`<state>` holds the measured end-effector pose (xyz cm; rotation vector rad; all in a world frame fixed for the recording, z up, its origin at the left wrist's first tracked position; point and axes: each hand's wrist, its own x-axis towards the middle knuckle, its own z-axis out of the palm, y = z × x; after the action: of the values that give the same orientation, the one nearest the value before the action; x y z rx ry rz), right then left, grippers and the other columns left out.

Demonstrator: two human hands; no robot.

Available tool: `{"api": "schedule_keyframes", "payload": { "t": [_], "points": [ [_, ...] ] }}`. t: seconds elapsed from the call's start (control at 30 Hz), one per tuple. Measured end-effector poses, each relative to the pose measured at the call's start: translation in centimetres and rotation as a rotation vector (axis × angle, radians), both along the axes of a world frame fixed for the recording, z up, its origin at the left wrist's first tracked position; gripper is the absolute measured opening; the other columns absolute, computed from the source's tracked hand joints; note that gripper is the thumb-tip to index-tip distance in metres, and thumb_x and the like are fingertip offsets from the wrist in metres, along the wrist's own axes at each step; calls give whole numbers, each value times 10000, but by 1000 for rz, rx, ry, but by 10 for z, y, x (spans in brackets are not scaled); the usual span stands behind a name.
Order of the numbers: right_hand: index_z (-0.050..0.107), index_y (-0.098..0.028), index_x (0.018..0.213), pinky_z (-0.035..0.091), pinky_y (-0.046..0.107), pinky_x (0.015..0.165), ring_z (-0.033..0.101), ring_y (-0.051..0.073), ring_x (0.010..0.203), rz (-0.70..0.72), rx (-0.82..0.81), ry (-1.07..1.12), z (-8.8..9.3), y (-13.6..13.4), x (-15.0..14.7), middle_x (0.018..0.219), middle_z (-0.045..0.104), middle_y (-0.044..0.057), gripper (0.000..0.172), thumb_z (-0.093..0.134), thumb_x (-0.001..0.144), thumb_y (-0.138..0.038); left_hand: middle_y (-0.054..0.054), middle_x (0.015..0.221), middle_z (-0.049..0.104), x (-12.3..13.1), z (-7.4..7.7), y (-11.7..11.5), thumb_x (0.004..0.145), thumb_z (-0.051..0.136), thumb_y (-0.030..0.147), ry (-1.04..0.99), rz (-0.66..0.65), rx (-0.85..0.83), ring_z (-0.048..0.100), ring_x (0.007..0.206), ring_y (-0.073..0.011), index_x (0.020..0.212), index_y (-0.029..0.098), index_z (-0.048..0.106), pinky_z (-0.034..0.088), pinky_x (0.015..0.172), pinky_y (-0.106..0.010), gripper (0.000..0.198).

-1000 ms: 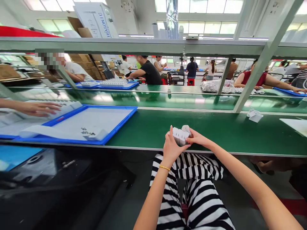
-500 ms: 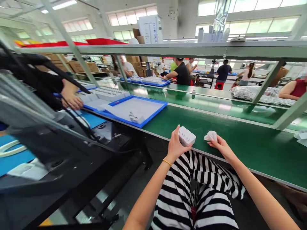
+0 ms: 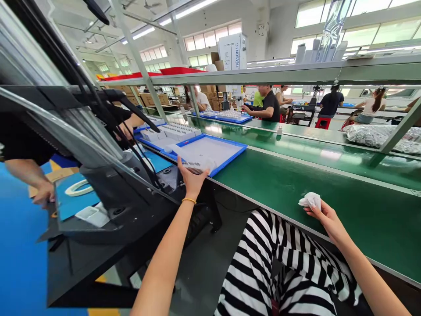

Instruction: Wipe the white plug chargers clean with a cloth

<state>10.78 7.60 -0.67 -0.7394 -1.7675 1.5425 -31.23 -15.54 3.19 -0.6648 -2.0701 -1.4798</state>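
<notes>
The left hand (image 3: 193, 179) is stretching out, fingers spread, over the near edge of a blue tray (image 3: 229, 162), partly hiding some small parts (image 3: 194, 168); whether it is grasping them is hard to tell. The right hand (image 3: 324, 219) is pinching a crumpled white wad (image 3: 309, 201), its long axis running left-right, over the green workbench (image 3: 362, 228).

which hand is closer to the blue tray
Left. The left hand reaches over the near edge of the blue tray; the right hand is farther away, above the green bench, holding a crumpled white wad.
</notes>
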Motion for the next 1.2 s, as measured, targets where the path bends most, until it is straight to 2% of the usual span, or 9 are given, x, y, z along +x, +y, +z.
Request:
{"api": "schedule_keyframes", "payload": {
  "t": [0.1,0.27,0.37,0.5,0.7,0.83,0.97,1.1,1.2],
  "points": [
    [687,-224,1150,598,376,839,686,239,932,-9,8,-3,-1,1,1,1110,727,106,572,714,741,-622,-205,1542,264,-31,13,1,734,766,345,-8,106,38,214,1479,-281,1486,119,91,201,1219,-414,1035],
    [695,-225,1137,600,382,830,690,246,922,-34,4,-7,3,-5,2,1097,732,113,581,707,734,-643,-217,1492,318,-82,23,10,717,778,362,-181,168,37,325,1398,-336,1469,125,131,314,1151,-465,1020],
    [699,-226,1126,596,371,832,684,237,924,-82,-8,6,7,-12,3,1088,732,108,545,698,756,-627,-203,1416,373,-103,23,13,703,790,381,-258,204,-7,384,1345,-344,1447,142,211,364,1110,-478,973],
    [711,-219,1099,596,372,826,683,238,914,-117,-23,1,11,-19,3,1065,734,111,528,701,756,-620,-186,1366,396,-125,21,11,653,830,347,-251,196,-68,413,1309,-351,1401,142,331,364,1101,-509,921],
    [714,-222,1109,601,386,824,686,251,905,-171,-37,-41,15,-21,3,1062,732,119,532,704,752,-617,-182,1415,390,-157,9,6,621,846,368,-216,102,-256,382,1342,-367,1446,188,313,342,1110,-542,998],
    [727,-229,1070,606,361,790,682,241,870,-190,-63,-47,17,-20,3,1020,735,104,514,715,736,-620,-158,1431,410,-172,-3,8,627,815,308,-148,-10,-355,359,1363,-345,1430,181,315,316,1143,-494,955],
    [733,-230,1037,603,328,769,672,225,848,-202,-77,-47,17,-21,4,997,734,95,497,727,725,-618,-161,1420,430,-175,-8,12,628,787,275,-159,-20,-405,360,1364,-340,1415,173,351,309,1139,-479,906],
    [735,-240,1025,602,311,767,668,217,843,-216,-90,-41,15,-19,4,989,734,83,481,743,712,-606,-178,1445,421,-169,-8,17,670,774,317,-160,5,-340,360,1376,-337,1415,157,352,315,1133,-481,871],
    [733,-244,1031,608,341,775,676,232,838,-220,-90,-46,14,-18,5,995,739,84,491,750,700,-607,-183,1510,362,-167,-11,23,700,770,365,-159,-2,-253,323,1412,-330,1456,168,262,206,1177,-536,932]
  ]
}}
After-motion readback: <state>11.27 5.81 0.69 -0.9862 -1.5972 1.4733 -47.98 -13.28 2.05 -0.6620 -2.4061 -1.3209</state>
